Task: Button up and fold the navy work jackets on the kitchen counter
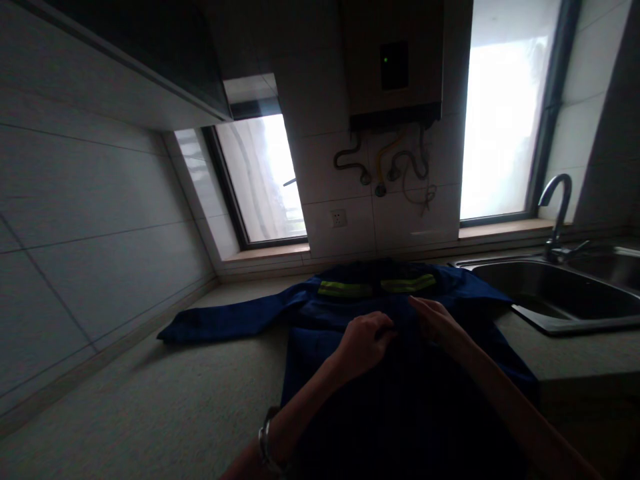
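A dark blue work jacket lies spread on the counter, its collar end toward the wall and two yellow-green reflective strips across the chest. Over its front middle, my left hand has its fingers curled in and closed on the cloth. Just to the right, my right hand pinches at the jacket's front, fingers pressed together. The two hands are a little apart. Dim light hides the exact bit of cloth between the fingertips. One sleeve stretches out to the left; the other reaches toward the sink.
The pale counter runs along the wall. On the right are a metal sink and a curved faucet. A water heater with pipes hangs above, between two windows. A wall cabinet juts out at upper left.
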`<state>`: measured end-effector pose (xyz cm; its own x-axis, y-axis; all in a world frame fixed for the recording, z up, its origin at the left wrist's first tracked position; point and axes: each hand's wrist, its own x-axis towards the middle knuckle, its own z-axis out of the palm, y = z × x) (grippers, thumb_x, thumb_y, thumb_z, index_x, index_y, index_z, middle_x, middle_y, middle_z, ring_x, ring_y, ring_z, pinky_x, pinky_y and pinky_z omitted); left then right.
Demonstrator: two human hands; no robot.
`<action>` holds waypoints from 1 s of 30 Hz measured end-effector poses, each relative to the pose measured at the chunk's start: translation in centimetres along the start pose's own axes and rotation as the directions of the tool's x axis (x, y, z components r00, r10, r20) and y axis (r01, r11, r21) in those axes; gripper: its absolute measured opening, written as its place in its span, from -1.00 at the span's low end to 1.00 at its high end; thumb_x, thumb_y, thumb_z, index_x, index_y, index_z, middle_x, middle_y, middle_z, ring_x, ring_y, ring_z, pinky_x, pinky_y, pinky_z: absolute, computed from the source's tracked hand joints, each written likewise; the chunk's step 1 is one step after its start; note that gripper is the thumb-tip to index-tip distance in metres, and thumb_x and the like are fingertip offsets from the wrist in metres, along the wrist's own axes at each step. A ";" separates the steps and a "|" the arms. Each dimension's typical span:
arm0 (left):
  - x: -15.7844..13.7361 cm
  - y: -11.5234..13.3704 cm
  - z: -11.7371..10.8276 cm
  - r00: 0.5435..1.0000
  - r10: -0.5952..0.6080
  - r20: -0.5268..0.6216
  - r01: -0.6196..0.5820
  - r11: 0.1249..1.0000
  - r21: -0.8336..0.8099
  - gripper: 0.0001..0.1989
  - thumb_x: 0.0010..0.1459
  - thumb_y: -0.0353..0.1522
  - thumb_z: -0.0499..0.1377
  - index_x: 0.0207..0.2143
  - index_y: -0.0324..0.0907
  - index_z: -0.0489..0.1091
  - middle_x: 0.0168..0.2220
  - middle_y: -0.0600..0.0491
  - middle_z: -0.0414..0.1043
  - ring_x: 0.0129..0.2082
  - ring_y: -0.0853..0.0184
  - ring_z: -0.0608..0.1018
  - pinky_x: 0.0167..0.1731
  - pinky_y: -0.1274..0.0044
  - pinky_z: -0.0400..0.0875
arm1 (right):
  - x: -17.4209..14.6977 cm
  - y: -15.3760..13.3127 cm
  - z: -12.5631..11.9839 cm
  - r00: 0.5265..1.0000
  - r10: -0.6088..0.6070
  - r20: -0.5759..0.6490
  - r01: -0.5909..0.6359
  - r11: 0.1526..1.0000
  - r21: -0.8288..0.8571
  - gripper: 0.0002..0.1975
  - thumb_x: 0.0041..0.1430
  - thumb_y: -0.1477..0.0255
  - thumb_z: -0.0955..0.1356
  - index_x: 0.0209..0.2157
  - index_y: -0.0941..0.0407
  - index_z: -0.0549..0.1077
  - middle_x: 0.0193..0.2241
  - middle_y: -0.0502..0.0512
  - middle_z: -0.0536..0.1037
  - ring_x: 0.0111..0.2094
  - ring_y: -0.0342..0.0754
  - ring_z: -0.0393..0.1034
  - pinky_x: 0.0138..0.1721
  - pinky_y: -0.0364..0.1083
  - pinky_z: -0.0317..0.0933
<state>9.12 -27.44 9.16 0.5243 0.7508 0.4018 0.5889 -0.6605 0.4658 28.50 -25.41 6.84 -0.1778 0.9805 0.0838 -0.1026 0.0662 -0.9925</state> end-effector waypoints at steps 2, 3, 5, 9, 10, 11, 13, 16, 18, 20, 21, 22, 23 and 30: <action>0.0 0.1 0.3 0.998 -0.018 -0.054 0.017 1.000 -0.023 -0.85 0.12 -0.36 0.09 -0.30 -0.19 0.43 -0.31 0.05 0.46 -0.34 0.38 0.46 -0.31 0.59 0.28 | -1.6 0.2 0.2 0.997 -0.073 -0.020 0.068 0.979 -0.192 -0.55 -0.13 0.04 0.40 -0.57 0.16 0.29 -0.72 -0.14 0.20 -0.69 -0.29 0.07 -0.69 -0.25 -0.06; -0.1 0.2 0.3 0.997 -0.029 -0.069 0.027 0.999 -0.029 -0.85 0.12 -0.36 0.09 -0.31 -0.19 0.43 -0.33 0.06 0.45 -0.36 0.39 0.45 -0.33 0.60 0.27 | -2.3 0.2 0.3 0.993 -0.114 -0.020 0.105 0.960 -0.261 -0.55 -0.14 0.05 0.41 -0.60 0.16 0.27 -0.72 -0.14 0.19 -0.67 -0.29 0.07 -0.69 -0.26 -0.08; -0.1 0.2 0.2 0.996 -0.051 -0.069 0.049 0.998 -0.041 -0.86 0.10 -0.35 0.11 -0.35 -0.20 0.43 -0.39 0.08 0.43 -0.40 0.41 0.43 -0.39 0.61 0.24 | -3.4 0.2 0.5 0.979 -0.202 -0.038 0.177 0.921 -0.348 -0.55 -0.12 0.07 0.40 -0.63 0.16 0.25 -0.70 -0.13 0.18 -0.64 -0.29 0.07 -0.66 -0.26 -0.08; -0.1 -0.9 -1.0 0.991 -0.005 0.134 0.028 0.986 -0.166 -0.90 0.01 -0.37 0.18 -0.46 -0.24 0.42 -0.52 0.17 0.32 -0.49 0.48 0.35 -0.47 0.66 0.16 | -5.0 0.0 0.1 0.972 -0.229 -0.046 0.192 0.895 -0.402 -0.55 -0.06 0.06 0.37 -0.63 0.16 0.26 -0.68 -0.10 0.21 -0.62 -0.28 0.09 -0.65 -0.25 -0.04; -0.1 -1.3 -1.4 0.970 0.026 0.241 0.029 0.975 -0.219 -0.90 -0.01 -0.37 0.20 -0.48 -0.25 0.40 -0.56 0.19 0.27 -0.52 0.50 0.32 -0.50 0.67 0.14 | -5.4 0.2 -0.2 0.981 -0.192 -0.025 0.166 0.902 -0.399 -0.55 -0.06 0.05 0.36 -0.63 0.16 0.26 -0.68 -0.10 0.22 -0.63 -0.27 0.10 -0.65 -0.26 -0.04; -0.2 -1.7 -1.9 0.934 0.056 0.353 0.044 0.962 -0.269 -0.88 -0.03 -0.36 0.21 -0.51 -0.25 0.39 -0.59 0.21 0.23 -0.55 0.52 0.29 -0.53 0.68 0.12 | -5.8 0.4 -0.6 0.990 -0.144 0.004 0.134 0.910 -0.392 -0.54 -0.06 0.04 0.36 -0.63 0.16 0.26 -0.69 -0.09 0.22 -0.64 -0.27 0.11 -0.66 -0.26 -0.04; -0.2 -2.4 -2.5 0.833 0.107 0.543 0.100 0.936 -0.337 -0.83 -0.06 -0.34 0.24 -0.57 -0.25 0.34 -0.63 0.23 0.17 -0.59 0.54 0.24 -0.58 0.68 0.08 | -6.6 1.4 -1.4 0.997 -0.041 0.069 0.064 0.924 -0.377 -0.52 -0.08 0.02 0.37 -0.63 0.16 0.26 -0.70 -0.09 0.24 -0.65 -0.28 0.12 -0.67 -0.26 -0.03; -0.2 -3.0 -2.3 0.699 0.146 0.700 0.161 0.922 -0.353 -0.76 -0.07 -0.31 0.25 -0.63 -0.24 0.28 -0.65 0.23 0.18 -0.64 0.55 0.21 -0.62 0.67 0.05 | -7.6 3.6 -2.7 0.989 0.090 0.117 -0.039 0.924 -0.381 -0.53 -0.08 0.03 0.37 -0.61 0.17 0.26 -0.70 -0.10 0.26 -0.67 -0.28 0.13 -0.68 -0.27 -0.01; -0.2 -3.5 -1.5 0.624 0.140 0.769 0.183 0.930 -0.318 -0.74 -0.09 -0.30 0.26 -0.65 -0.23 0.28 -0.67 0.23 0.20 -0.66 0.54 0.22 -0.64 0.66 0.06 | -8.0 5.2 -3.6 0.982 0.147 0.121 -0.090 0.918 -0.386 -0.53 -0.08 0.02 0.37 -0.58 0.17 0.27 -0.70 -0.11 0.27 -0.68 -0.28 0.15 -0.68 -0.27 0.01; -0.3 -4.4 -0.6 0.535 0.110 0.838 0.225 0.937 -0.267 -0.73 -0.11 -0.25 0.28 -0.64 -0.20 0.29 -0.67 0.22 0.23 -0.66 0.51 0.28 -0.64 0.65 0.13 | -8.5 6.6 -4.4 0.973 0.185 0.134 -0.121 0.915 -0.384 -0.53 -0.07 0.01 0.36 -0.57 0.16 0.27 -0.70 -0.11 0.28 -0.68 -0.27 0.18 -0.67 -0.27 0.06; -0.4 -4.9 -0.2 0.467 0.089 0.880 0.268 0.934 -0.236 -0.73 -0.11 -0.21 0.28 -0.61 -0.19 0.32 -0.65 0.20 0.27 -0.64 0.48 0.33 -0.62 0.64 0.18 | -8.7 7.2 -4.9 0.965 0.212 0.153 -0.140 0.912 -0.385 -0.53 -0.08 0.01 0.36 -0.57 0.16 0.27 -0.70 -0.10 0.29 -0.67 -0.26 0.21 -0.66 -0.27 0.08; -0.4 -5.5 0.2 0.396 0.062 0.916 0.321 0.925 -0.201 -0.73 -0.12 -0.17 0.29 -0.56 -0.18 0.36 -0.62 0.18 0.32 -0.61 0.45 0.38 -0.60 0.62 0.24 | -9.0 7.8 -5.2 0.953 0.249 0.170 -0.167 0.906 -0.388 -0.54 -0.10 0.02 0.37 -0.55 0.16 0.28 -0.68 -0.10 0.31 -0.66 -0.25 0.24 -0.65 -0.27 0.11; -0.3 -6.2 0.5 0.348 0.032 0.937 0.381 0.909 -0.173 -0.70 -0.14 -0.14 0.29 -0.49 -0.17 0.39 -0.57 0.16 0.36 -0.58 0.42 0.43 -0.58 0.60 0.29 | -9.2 8.3 -5.5 0.939 0.294 0.181 -0.203 0.895 -0.398 -0.57 -0.11 0.05 0.38 -0.52 0.16 0.28 -0.66 -0.09 0.34 -0.64 -0.23 0.28 -0.63 -0.27 0.13; 4.2 -9.0 5.0 0.739 -0.411 0.534 0.629 0.704 -0.328 -0.35 0.11 0.02 0.01 0.07 -0.29 0.13 -0.33 -0.08 0.46 -0.50 0.33 0.54 -0.52 0.52 0.43 | -9.4 12.2 -4.3 0.862 0.465 0.201 -0.249 0.735 -0.631 -0.94 -0.16 0.44 0.34 -0.55 0.10 0.35 -0.67 -0.04 0.45 -0.67 -0.17 0.35 -0.70 -0.26 0.05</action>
<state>9.10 -18.38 2.71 0.4739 0.8220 -0.3158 0.5428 0.0097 0.8398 33.10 -33.04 -6.44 -0.3981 0.8386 -0.3717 0.5866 -0.0789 -0.8060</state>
